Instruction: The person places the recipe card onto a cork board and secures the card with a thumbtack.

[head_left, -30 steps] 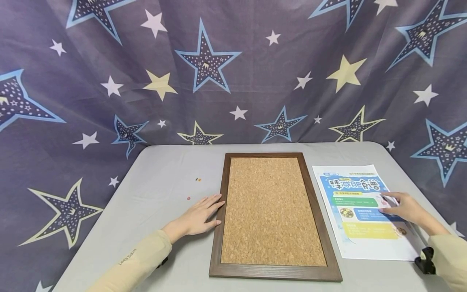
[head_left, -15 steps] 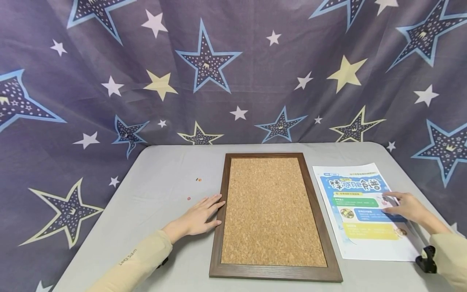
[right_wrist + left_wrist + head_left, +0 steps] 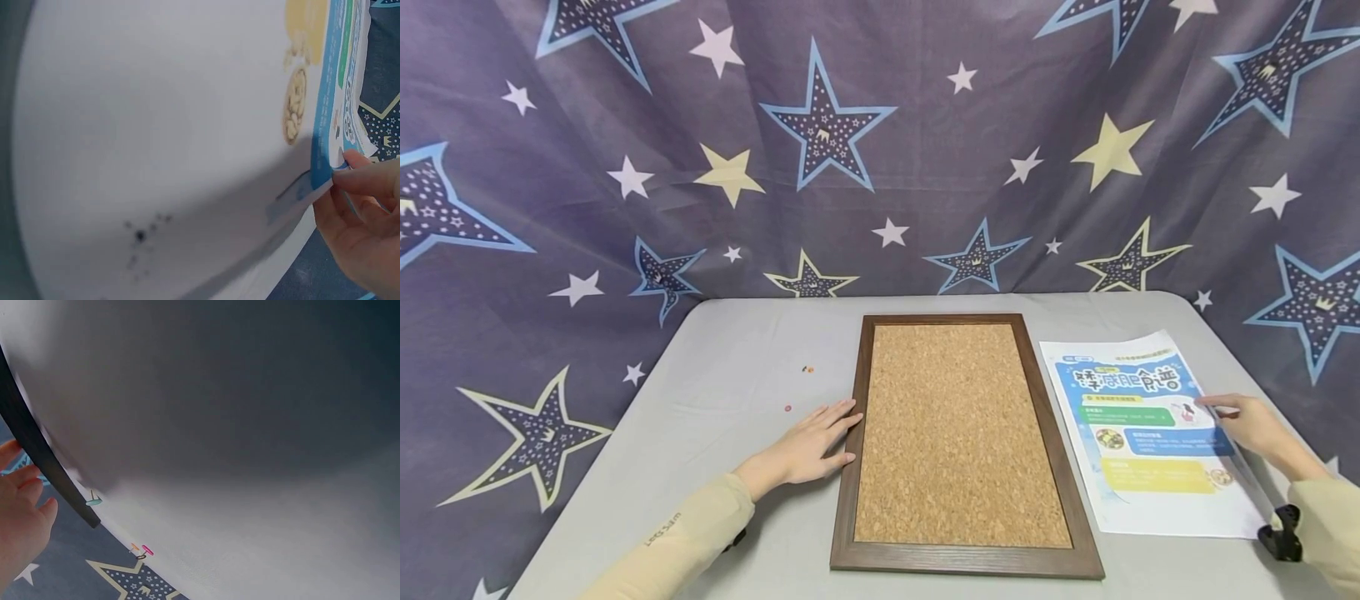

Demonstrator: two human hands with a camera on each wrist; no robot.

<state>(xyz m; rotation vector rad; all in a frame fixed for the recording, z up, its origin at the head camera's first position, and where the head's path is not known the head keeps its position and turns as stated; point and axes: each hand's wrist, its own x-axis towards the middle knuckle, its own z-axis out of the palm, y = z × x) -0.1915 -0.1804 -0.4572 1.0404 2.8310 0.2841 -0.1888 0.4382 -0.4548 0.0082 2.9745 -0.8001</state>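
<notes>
A cork board [image 3: 962, 433] with a dark brown wooden frame lies in the middle of the table. My left hand [image 3: 808, 446] rests against the frame's left side with its fingers extended; in the left wrist view the same hand [image 3: 25, 515] touches the outer edge of the frame [image 3: 37, 450]. On the right is a printed paper poster [image 3: 1150, 510] with blue, green and yellow panels and Chinese lettering. My right hand [image 3: 1258, 429] pinches the poster's right edge between thumb and fingers, as the right wrist view shows for the hand [image 3: 365, 215]. The sheet's right side bows upward.
Left of the board, small push pins stand on the grey table [image 3: 722, 400]: a red one [image 3: 787, 408] and a close pair [image 3: 808, 369]. The left wrist view shows a teal pin [image 3: 94, 502] and a pink pin [image 3: 147, 550]. A star-printed curtain [image 3: 910, 167] hangs behind.
My right hand has shifted slightly right to the poster's edge and now pinches it. The poster's top right corner has lifted and the sheet has slid slightly left. My left hand stays still.
</notes>
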